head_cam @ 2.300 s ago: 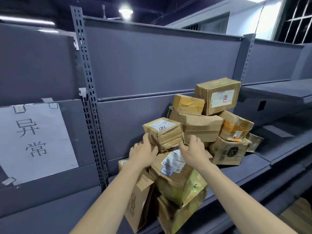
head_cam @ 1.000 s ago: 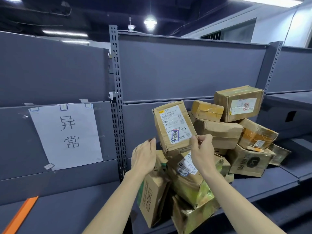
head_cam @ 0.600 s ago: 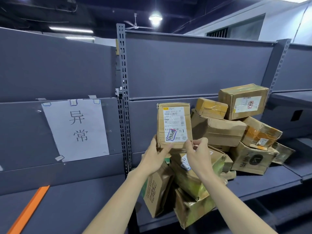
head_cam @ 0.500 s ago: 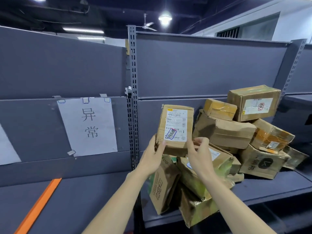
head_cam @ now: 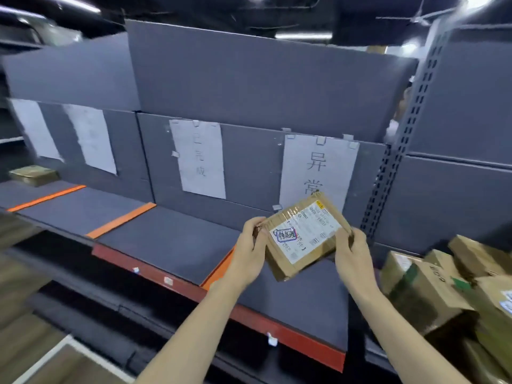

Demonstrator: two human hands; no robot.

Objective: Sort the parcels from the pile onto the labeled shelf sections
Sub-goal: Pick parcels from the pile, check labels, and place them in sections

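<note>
I hold a small brown cardboard parcel (head_cam: 304, 235) with a white shipping label and a blue-stamped sticker, tilted, above the grey shelf (head_cam: 171, 245). My left hand (head_cam: 249, 250) grips its left end and my right hand (head_cam: 353, 257) grips its right end. The parcel partly covers the lower edge of a paper sign (head_cam: 318, 167) taped to the back panel. The pile of parcels (head_cam: 443, 286) lies at the right edge of the view. Other paper signs (head_cam: 201, 159) hang further left.
Orange strips (head_cam: 122, 220) divide the shelf into sections. One brown parcel (head_cam: 33, 174) lies in the far-left section. A perforated upright post (head_cam: 399, 151) separates this bay from the pile's bay. The shelf's red front edge (head_cam: 194, 289) runs below my hands.
My view has swung left along the shelf, so the pile slid to the right edge. Both hands carried the parcel left and tilted it from upright to slanted.
</note>
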